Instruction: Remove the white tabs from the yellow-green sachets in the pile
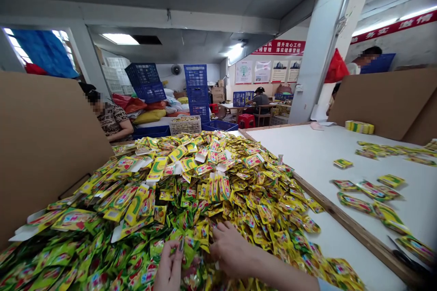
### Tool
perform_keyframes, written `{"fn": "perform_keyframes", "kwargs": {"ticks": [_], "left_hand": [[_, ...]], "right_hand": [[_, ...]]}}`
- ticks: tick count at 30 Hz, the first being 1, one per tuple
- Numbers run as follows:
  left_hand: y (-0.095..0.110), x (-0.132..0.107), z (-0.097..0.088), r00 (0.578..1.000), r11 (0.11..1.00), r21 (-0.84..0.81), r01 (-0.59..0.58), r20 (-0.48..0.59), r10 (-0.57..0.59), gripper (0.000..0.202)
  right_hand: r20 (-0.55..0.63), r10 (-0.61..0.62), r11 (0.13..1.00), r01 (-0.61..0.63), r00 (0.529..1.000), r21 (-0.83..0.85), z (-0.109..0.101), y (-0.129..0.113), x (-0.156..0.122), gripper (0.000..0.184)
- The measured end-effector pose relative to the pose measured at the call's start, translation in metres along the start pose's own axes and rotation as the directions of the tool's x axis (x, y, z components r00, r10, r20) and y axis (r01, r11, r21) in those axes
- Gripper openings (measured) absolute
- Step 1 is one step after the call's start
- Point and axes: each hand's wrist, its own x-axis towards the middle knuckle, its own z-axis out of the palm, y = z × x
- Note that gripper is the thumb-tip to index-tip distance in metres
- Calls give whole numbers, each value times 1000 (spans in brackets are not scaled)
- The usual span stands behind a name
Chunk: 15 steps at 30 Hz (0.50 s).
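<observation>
My left hand (170, 263) is at the bottom middle, thumb and finger pinched on a small green sachet (189, 251). Close to its right, my right hand (230, 249) reaches down into the heap with its fingers curled. Its fingertips are partly hidden among the yellow sachets (266, 213), so what they grip does not show. A yellow sachet (202, 233) lies right beside those fingertips. Green sachets (112, 254) cover the near left of the heap. Small yellow-and-green cartons (157, 168), several with white flaps open, lie on top toward the back and left.
A wooden strip (341, 220) divides the heap from a white tabletop (290, 150) with scattered packs and black scissors (406, 257). Cardboard panels (48, 145) stand at left and right. Other people (114, 118) sit farther off, near blue crates (196, 88).
</observation>
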Motion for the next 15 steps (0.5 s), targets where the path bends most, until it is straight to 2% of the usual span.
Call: {"fn": "perform_keyframes", "kwargs": {"ticks": [1, 3, 5, 7, 9, 11, 13, 15], "left_hand": [[1, -1, 1, 998, 994, -96, 54, 27, -51, 37], [4, -2, 5, 995, 962, -256, 99, 11, -99, 44], [7, -3, 10, 994, 939, -341, 46, -76, -76, 59], [11, -5, 15, 990, 934, -356, -43, -139, -7, 71], [18, -10, 21, 989, 940, -324, -108, -131, 68, 71], [25, -17, 29, 989, 946, -291, -144, -87, 123, 63], [31, -27, 37, 982, 943, -277, -187, -37, 184, 53], [34, -37, 43, 972, 935, -277, -220, 15, 233, 47]], "right_hand": [[-52, 48, 984, -39, 997, 172, -5, 3, -2, 7], [-137, 160, 888, -81, 978, 452, -15, 10, -6, 4], [-206, 250, 820, -94, 946, 564, -23, 12, -10, 14], [-264, 351, 741, -95, 898, 665, -27, 6, -12, 24], [-295, 413, 679, -76, 861, 730, -25, -10, -13, 27], [-302, 423, 614, -25, 855, 789, -20, -31, -16, 27], [-342, 399, 620, 25, 851, 784, -12, -50, -21, 23], [-440, 339, 743, 50, 832, 667, -4, -63, -28, 14]]}}
